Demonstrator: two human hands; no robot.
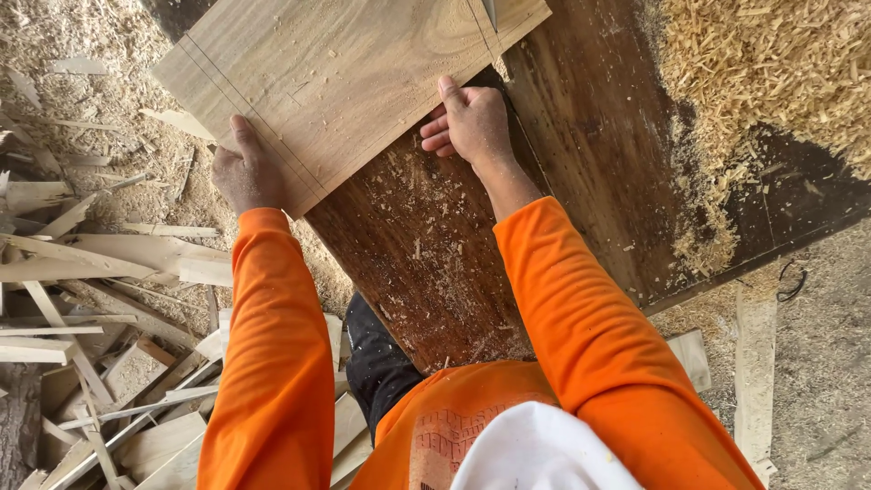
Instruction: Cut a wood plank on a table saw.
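1. A dark, scratched wooden bench (581, 154) is dusted with sawdust.
2. A heap of pale shavings (771, 63) is seen at its far right.
3. The floor (817, 363) is strewn with offcut strips (91, 263) and sawdust, lit by daylight.
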